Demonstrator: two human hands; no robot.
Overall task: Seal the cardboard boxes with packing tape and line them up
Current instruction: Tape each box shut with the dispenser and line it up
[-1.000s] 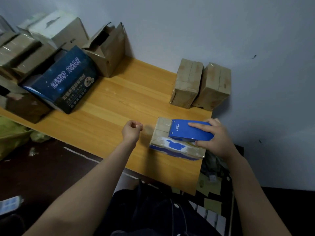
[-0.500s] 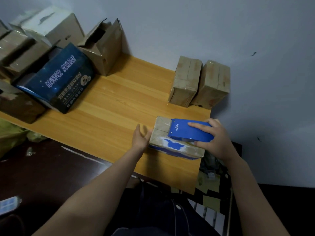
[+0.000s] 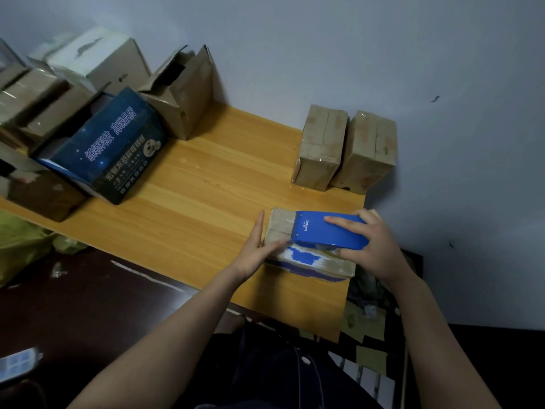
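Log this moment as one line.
right hand: grips tape dispenser on box | left hand: touches box's left end | two taped boxes: side by side

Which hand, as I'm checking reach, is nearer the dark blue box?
Left. The left hand touches the small box's left end, right of the dark blue box; the right hand grips the tape dispenser farther right.

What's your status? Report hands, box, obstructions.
Left hand flat against box end, bracing. Right hand grips blue tape dispenser on box top. Two taped boxes stand behind, apart from it.
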